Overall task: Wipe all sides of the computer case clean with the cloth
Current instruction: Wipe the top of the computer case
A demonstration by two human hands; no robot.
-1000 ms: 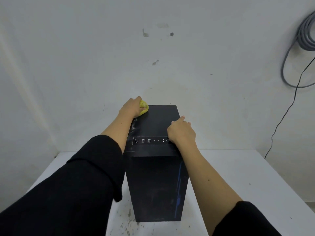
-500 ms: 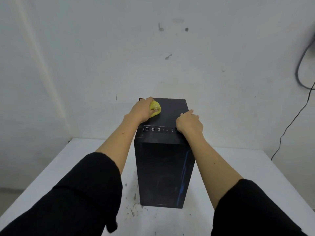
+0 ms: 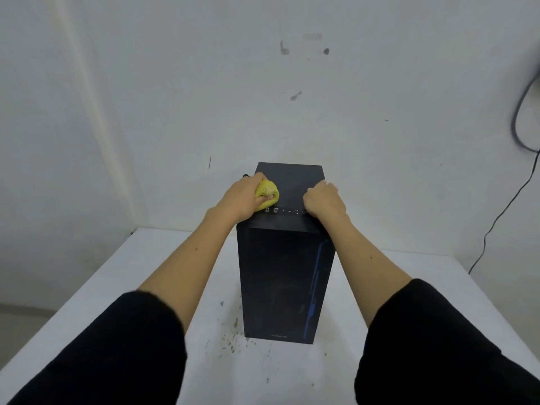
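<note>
One black computer case (image 3: 285, 276) stands upright on the white table (image 3: 117, 287), and I count one yellow cloth (image 3: 267, 195), bunched up. Small lettering low on the case's near face is too small for me to read. My left hand (image 3: 244, 200) clutches the cloth, pressing it on the case's top near the left edge. My right hand (image 3: 323, 203) curls over the top's right edge, gripping it. Both forearms reach forward, black sleeves pushed back.
</note>
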